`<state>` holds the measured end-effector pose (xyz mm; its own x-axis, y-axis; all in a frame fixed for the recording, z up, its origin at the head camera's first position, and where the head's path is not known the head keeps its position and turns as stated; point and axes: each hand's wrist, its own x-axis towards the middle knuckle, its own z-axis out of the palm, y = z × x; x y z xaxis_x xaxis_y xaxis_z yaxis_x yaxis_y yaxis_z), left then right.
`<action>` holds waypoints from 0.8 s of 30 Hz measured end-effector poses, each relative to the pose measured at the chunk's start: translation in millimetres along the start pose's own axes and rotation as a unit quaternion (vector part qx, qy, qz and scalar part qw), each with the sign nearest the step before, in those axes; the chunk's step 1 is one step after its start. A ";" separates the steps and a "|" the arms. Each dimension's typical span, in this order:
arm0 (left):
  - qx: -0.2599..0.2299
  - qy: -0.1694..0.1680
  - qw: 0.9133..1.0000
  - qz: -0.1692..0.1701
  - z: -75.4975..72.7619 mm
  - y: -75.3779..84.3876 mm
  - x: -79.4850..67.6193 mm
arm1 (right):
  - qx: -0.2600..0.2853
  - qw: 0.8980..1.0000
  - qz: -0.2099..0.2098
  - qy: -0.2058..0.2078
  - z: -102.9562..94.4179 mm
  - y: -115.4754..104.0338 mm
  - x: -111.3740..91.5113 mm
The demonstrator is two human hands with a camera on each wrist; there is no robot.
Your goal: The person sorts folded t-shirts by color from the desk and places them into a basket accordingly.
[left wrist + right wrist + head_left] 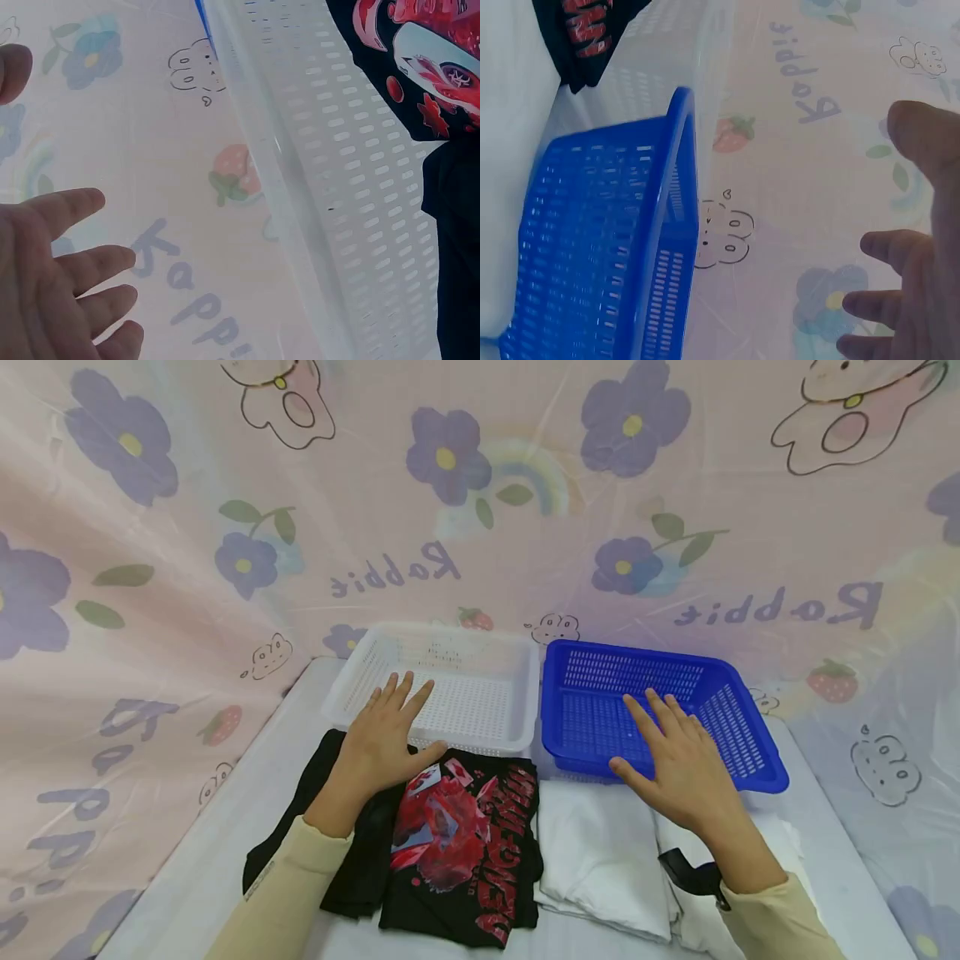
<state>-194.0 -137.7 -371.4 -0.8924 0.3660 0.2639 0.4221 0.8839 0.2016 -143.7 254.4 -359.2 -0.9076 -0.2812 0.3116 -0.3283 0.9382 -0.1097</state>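
My left hand (382,739) hovers with spread fingers over the near edge of a white plastic basket (528,693) and the black clothes; it holds nothing. Below it lie a folded plain black garment (300,818) and a folded black T-shirt with a red print (450,843). My right hand (678,764), its fingers also spread and holding nothing, is above the near part of a blue plastic basket (577,727). Under and beside that hand lie a folded white garment (603,868) and another white garment (780,843), partly hidden by my right forearm.
Both baskets stand side by side at the back of a white table (195,893), with no items visible inside. A patterned curtain (495,568) with flowers and rabbits hangs behind and along the sides. A black strap (690,872) sits at my right wrist.
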 end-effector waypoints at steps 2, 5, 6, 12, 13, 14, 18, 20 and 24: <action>-0.004 0.011 1.000 0.008 -1.4 0.1 -4.7 | 0.008 1.000 -0.003 0.000 0.9 -2.9 -2.0; -0.011 0.022 1.000 0.016 -2.8 0.3 -12.1 | 0.028 1.000 -0.006 -0.005 3.3 -7.3 -5.2; -0.014 0.023 0.999 0.018 -3.1 0.6 -14.4 | 0.036 0.999 -0.006 -0.008 4.1 -8.9 -6.4; -0.024 0.008 1.000 0.019 -0.8 2.4 -26.0 | 0.086 0.996 0.002 -0.019 10.1 -18.9 -13.5; -0.025 0.007 0.999 0.019 0.5 2.6 -27.7 | 0.092 0.996 0.002 -0.017 11.7 -20.4 -14.6; -0.028 0.007 0.999 0.018 1.6 2.8 -29.8 | 0.098 0.995 0.000 -0.013 13.3 -21.7 -15.7; -0.030 0.012 0.999 0.013 7.7 3.0 -38.5 | 0.130 0.992 -0.004 0.004 20.5 -27.5 -19.9; -0.034 0.013 0.999 0.006 11.1 3.4 -43.6 | 0.148 0.989 -0.002 0.008 25.3 -30.4 -22.2; -0.057 0.017 0.998 -0.010 19.4 4.3 -53.6 | 0.188 0.982 0.005 0.007 37.3 -36.4 -26.6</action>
<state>-147.4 -147.8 -402.9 -0.8955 0.3371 0.2906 0.4219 0.8509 0.3131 -117.4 220.2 -398.6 -0.9085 -0.2679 0.3208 -0.3955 0.7990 -0.4529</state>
